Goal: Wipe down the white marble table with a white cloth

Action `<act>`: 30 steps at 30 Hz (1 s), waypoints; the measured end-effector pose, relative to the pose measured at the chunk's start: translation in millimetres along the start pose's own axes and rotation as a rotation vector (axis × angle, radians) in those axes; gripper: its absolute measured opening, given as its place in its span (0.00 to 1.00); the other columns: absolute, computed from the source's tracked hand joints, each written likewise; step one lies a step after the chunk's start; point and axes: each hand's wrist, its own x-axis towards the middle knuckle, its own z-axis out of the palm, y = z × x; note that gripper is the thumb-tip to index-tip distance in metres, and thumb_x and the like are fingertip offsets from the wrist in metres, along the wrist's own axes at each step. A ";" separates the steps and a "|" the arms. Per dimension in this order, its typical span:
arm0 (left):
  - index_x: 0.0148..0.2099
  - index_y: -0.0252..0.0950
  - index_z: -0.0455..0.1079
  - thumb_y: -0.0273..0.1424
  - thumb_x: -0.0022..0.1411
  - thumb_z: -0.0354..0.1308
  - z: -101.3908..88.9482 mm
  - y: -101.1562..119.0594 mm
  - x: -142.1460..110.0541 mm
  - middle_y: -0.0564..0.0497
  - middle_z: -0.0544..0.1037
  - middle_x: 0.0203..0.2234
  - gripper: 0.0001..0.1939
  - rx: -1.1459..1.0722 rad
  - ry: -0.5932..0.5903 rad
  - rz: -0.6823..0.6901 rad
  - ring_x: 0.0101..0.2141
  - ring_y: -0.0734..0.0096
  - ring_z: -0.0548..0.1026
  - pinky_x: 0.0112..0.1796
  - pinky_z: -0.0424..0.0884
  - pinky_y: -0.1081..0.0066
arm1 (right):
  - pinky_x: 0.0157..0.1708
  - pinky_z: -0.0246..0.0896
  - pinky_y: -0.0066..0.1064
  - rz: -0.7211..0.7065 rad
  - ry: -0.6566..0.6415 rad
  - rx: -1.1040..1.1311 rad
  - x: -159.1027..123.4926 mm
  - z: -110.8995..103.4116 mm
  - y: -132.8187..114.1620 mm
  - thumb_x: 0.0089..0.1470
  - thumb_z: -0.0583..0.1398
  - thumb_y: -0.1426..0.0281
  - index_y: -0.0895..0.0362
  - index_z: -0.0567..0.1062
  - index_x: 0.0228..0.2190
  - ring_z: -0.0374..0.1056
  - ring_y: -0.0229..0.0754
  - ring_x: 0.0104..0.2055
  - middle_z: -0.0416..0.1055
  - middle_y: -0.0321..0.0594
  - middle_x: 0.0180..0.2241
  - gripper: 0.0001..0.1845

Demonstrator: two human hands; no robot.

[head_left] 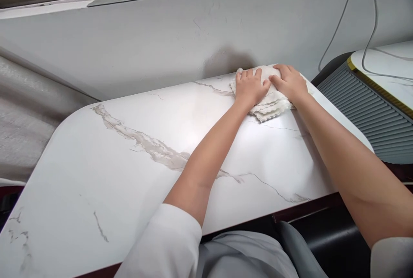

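A folded, off-white cloth (272, 106) with wavy edges lies near the far right corner of a white marble-patterned table (129, 192). My left hand (250, 88) grips its left side from above, fingers pointing towards the wall. On the cloth's right side rests my right hand (293, 83), its fingers bent over the far part. Both hands press the cloth against the tabletop, with the thumbs close together. Part of the cloth is hidden under my palms and fingers.
A pale wall (145, 45) stands behind the table's far edge. Hanging fabric (26, 118) borders the left side. To the right are a grey ribbed seat back (380, 110), another white tabletop (392, 60) and a hanging cable (376, 11).
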 end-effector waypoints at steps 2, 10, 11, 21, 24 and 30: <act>0.61 0.33 0.64 0.37 0.69 0.42 0.6 -3.8 6.6 0.42 0.70 0.57 0.24 -0.007 0.006 -0.018 0.60 0.57 0.63 0.65 0.48 0.58 | 0.56 0.55 0.51 -0.012 -0.016 -0.013 9.7 2.9 -1.0 0.58 0.50 0.60 0.50 0.68 0.56 0.60 0.56 0.60 0.67 0.47 0.57 0.26; 0.60 0.37 0.65 0.39 0.70 0.43 -0.4 -20.5 24.0 0.44 0.73 0.55 0.22 0.010 0.028 -0.068 0.58 0.55 0.66 0.62 0.53 0.57 | 0.53 0.56 0.50 -0.055 -0.060 -0.043 38.8 14.6 -9.9 0.59 0.49 0.61 0.52 0.66 0.57 0.61 0.57 0.56 0.66 0.49 0.56 0.26; 0.60 0.37 0.65 0.39 0.70 0.43 -1.1 -22.9 25.3 0.44 0.73 0.54 0.22 0.015 0.029 -0.074 0.58 0.56 0.66 0.62 0.53 0.57 | 0.53 0.56 0.50 -0.057 -0.067 -0.041 41.7 16.5 -11.5 0.59 0.49 0.60 0.52 0.66 0.56 0.61 0.58 0.56 0.66 0.49 0.55 0.25; 0.59 0.39 0.65 0.39 0.70 0.41 -3.4 -37.1 23.2 0.44 0.74 0.53 0.21 0.057 0.059 -0.097 0.57 0.55 0.67 0.62 0.52 0.57 | 0.55 0.50 0.53 -0.082 -0.066 -0.014 51.4 29.8 -24.5 0.62 0.45 0.54 0.52 0.64 0.52 0.59 0.61 0.56 0.65 0.54 0.55 0.24; 0.60 0.38 0.64 0.38 0.70 0.40 -6.8 -40.4 16.5 0.44 0.73 0.54 0.22 0.086 0.068 -0.118 0.57 0.56 0.66 0.62 0.52 0.57 | 0.54 0.51 0.54 -0.123 -0.048 -0.025 50.5 35.7 -28.6 0.61 0.46 0.54 0.52 0.66 0.53 0.60 0.61 0.56 0.67 0.52 0.55 0.25; 0.63 0.35 0.62 0.37 0.71 0.39 -18.5 -44.7 -5.7 0.40 0.70 0.57 0.24 0.108 0.043 -0.172 0.60 0.55 0.63 0.64 0.48 0.57 | 0.54 0.55 0.53 -0.201 -0.021 -0.055 39.6 42.7 -42.6 0.58 0.47 0.58 0.51 0.67 0.54 0.62 0.60 0.56 0.69 0.50 0.54 0.25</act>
